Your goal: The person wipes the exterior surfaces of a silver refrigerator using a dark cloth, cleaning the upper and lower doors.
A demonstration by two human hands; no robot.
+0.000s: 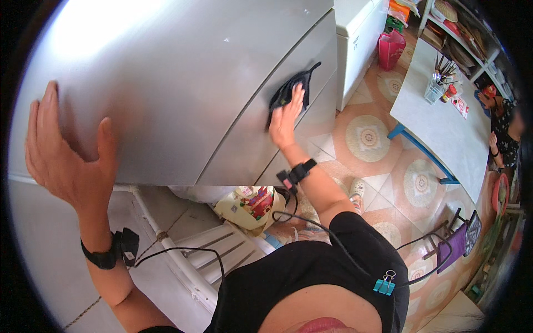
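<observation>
A large silver-grey metal cabinet (pixel 200 83), perhaps a refrigerator, fills the upper left of the head view, with dark seams between its panels. At the far left my left hand (pixel 68 145) lies against its surface, thumb and fingers spread, holding nothing. My right hand (pixel 287 118) presses a black cloth (pixel 291 89) flat against a narrower panel beyond the long seam. One corner of the cloth sticks out past my fingertips, and part of it is hidden under the palm. Each wrist wears a black strap with a small cabled device.
Beside the cabinet stands a white chest freezer (pixel 358 41). A white table (pixel 441 112) bears a holder of sticks and jars; another person (pixel 504 129) is behind it. Below are a printed bag (pixel 250 208), a white slatted rack (pixel 216 245) and a purple-draped stool (pixel 452 247). Cables trail from my wrists.
</observation>
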